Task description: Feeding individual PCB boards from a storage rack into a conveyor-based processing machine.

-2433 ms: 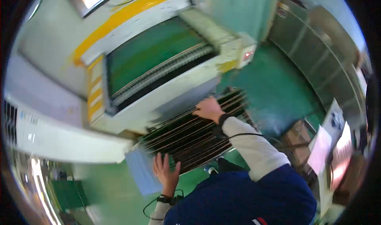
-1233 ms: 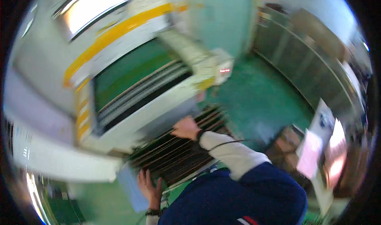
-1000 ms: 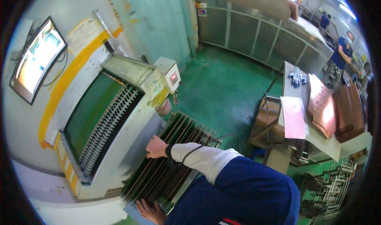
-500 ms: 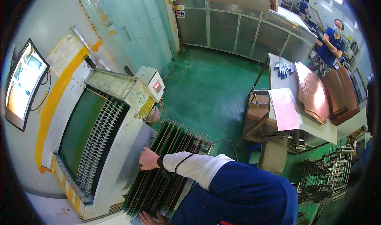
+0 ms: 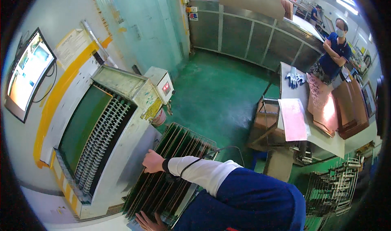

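head view: the gaze turns to the right, both hands stay at the rack

since about two seconds ago the view has swung, so the machine (image 5: 118,161) is now on the left and the right part of the room is open to see. the hands have not gone from the rack (image 5: 196,132); i judge that the work is at the same place and no panel looks taken out.

the right hand (image 5: 154,161) is at the left edge of the rack, beside the machine wall, with the fingers curled; i cannot tell if it grips a panel edge. the left hand (image 5: 148,222) is at the near end, released, fingers spread over the panel edges. the dark green panels (image 5: 163,186) stand in the rack in a row, side by side.

the rack is just right of the machine, which has pale rollers (image 5: 102,145) and a small box (image 5: 161,84) with a red light at its far end. a bucket (image 5: 159,117) is below this box. a screen (image 5: 30,76) hangs on the left wall.

the floor (image 5: 211,96) is green and a little shiny. on the right, a table (image 5: 321,143) bears gloves (image 5: 294,78), a pink sheet (image 5: 293,121) and copper sheets (image 5: 321,104). behind it a co-worker (image 5: 336,53) stands, now with arms crossed. more metal racks (image 5: 334,186) are at the near right.
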Tool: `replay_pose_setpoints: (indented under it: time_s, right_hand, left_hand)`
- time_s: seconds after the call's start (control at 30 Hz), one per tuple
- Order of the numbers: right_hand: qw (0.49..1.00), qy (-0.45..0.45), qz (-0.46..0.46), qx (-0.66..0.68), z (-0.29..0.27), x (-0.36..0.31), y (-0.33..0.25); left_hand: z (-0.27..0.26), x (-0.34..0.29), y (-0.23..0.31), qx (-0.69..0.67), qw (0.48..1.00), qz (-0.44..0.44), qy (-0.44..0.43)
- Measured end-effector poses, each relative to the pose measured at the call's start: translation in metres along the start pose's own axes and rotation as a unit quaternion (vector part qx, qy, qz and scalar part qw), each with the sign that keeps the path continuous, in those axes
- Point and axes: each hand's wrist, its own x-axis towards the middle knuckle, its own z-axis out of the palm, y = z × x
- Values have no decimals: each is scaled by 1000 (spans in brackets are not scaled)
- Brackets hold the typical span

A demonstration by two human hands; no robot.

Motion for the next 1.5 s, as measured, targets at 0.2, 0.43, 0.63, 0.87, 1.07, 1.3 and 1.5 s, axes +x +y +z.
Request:
replay_pose_setpoints:
  time_s: [0.2, 0.43, 0.63, 0.87, 1.07, 1.3, 1.5]
  right_hand:
    - [1000, -20, -20, 9, 1, 7, 2]
    - [996, -87, -30, 4, -9, 19, 8]
    - [979, -175, -90, -52, -4, 56, -1]
    - [976, -178, -111, -60, 13, 65, 1]
    - [975, -154, -138, -77, 20, 70, 5]
    - [955, -216, -201, -14, 13, 76, 0]
    - [961, -246, -116, 46, 1, 78, -1]
  left_hand:
    - [7, 6, 1, 2, 999, -43, -20]
    - [10, 4, -7, 8, 998, -69, -11]
    - [2, 2, -2, -2, 995, -102, -2]
    - [7, 1, -5, 6, 996, -87, 24]
    - [9, -3, -8, -5, 994, -103, 32]
    - [6, -1, -7, -6, 994, -110, 18]
    - [8, -1, -8, -1, 993, -114, 17]
